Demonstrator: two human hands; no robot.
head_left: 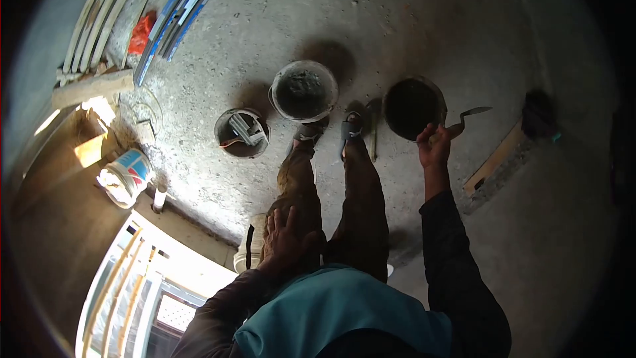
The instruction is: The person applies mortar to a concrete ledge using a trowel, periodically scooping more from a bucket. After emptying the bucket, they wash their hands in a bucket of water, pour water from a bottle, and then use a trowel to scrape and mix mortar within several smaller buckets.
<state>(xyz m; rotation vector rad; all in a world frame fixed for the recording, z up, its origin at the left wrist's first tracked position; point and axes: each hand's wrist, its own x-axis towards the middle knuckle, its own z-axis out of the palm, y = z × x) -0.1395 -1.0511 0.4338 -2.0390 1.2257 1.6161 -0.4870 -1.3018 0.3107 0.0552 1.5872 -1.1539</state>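
Out to the right, my right hand (434, 148) is closed around the handle of a small trowel (476, 111), whose blade points right. Just beyond that hand stands a dark round bucket (414, 107); its contents are too dark to make out. My left hand (285, 238) lies with fingers spread on my thigh and holds nothing. A bucket with grey, wet-looking material (303, 91) stands in front of my feet. Left of it, a round container (242, 134) holds pale rectangular pieces and something with an orange edge.
A wooden board (493, 159) lies at the right, near a dark bundle (540, 116). At the left are a white and blue bucket (126, 178), long blue strips (182, 13), curved pale lengths and a red bag (141, 33). A stick (373, 134) lies beside my foot.
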